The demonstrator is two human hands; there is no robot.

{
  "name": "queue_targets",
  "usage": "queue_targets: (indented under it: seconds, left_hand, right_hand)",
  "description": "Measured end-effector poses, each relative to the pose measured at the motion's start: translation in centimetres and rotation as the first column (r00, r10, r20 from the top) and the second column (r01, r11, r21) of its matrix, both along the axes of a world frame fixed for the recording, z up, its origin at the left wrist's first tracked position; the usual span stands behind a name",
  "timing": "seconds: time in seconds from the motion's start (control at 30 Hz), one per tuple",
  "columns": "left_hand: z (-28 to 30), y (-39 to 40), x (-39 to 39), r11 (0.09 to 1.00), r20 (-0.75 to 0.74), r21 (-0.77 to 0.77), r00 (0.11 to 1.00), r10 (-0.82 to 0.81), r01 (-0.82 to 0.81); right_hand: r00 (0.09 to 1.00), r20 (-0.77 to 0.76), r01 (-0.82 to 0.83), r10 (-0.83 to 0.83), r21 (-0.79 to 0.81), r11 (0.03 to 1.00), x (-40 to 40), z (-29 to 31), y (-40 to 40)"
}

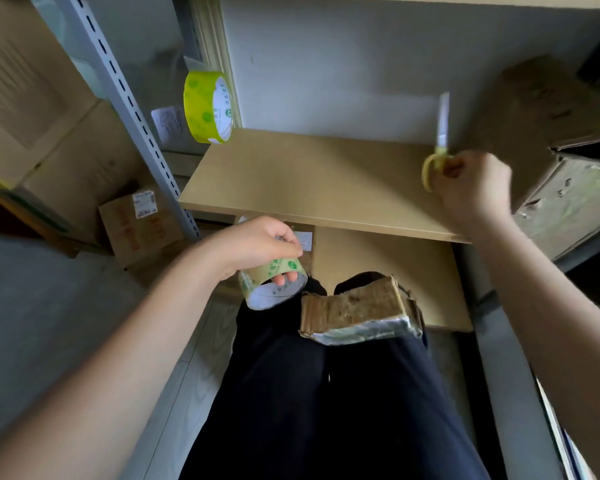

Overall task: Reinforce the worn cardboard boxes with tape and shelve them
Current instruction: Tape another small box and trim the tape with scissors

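My left hand (257, 245) grips a roll of clear tape (272, 285) with fingers through its core, held above my lap. My right hand (471, 188) holds yellow-handled scissors (439, 147), blades pointing up, over the right end of the wooden shelf (309, 181). A small worn cardboard box (357, 310) with a taped lower edge rests on my dark-trousered legs. A large worn cardboard box (548, 133) stands at the right of the shelf, right behind the scissors.
A second yellow-green tape roll (208, 107) stands on edge at the shelf's back left corner. A grey slotted metal upright (129, 98) rises at left. Cardboard boxes (139, 226) sit on the floor at left. A lower wooden shelf (388, 271) lies beneath.
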State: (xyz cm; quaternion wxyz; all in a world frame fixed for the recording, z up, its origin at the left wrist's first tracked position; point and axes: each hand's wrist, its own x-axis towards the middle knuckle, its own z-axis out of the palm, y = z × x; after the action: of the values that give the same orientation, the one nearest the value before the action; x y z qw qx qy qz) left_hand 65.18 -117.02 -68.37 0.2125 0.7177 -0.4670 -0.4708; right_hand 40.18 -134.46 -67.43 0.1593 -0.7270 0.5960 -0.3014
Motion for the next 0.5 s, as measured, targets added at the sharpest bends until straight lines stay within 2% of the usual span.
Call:
queue_targets:
  seconds: [0.13, 0.27, 0.43, 0.5]
  left_hand:
    - [-1.0, -0.8, 0.3, 0.999, -0.007, -0.015, 0.999, 0.052, -0.052]
    - [-2.1, -1.2, 1.3, 0.996, -0.038, -0.018, 0.995, 0.091, -0.092]
    - [-3.0, -1.8, 2.2, 0.985, -0.144, -0.004, 0.975, 0.168, -0.171]
    - [-3.2, -2.0, 2.3, 0.98, -0.174, 0.01, 0.965, 0.199, -0.2]
  right_hand:
    - [0.996, -0.074, 0.066, -0.053, 0.185, 0.98, 2.8, -6.1, -8.0]
    - [0.986, -0.147, 0.124, -0.085, 0.284, 0.951, 3.4, -10.2, -11.8]
    - [0.958, -0.284, 0.111, -0.031, 0.272, 0.956, 4.3, -10.7, -11.9]
    - [0.928, -0.36, -0.039, 0.099, 0.169, 0.985, 5.0, -7.9, -8.9]
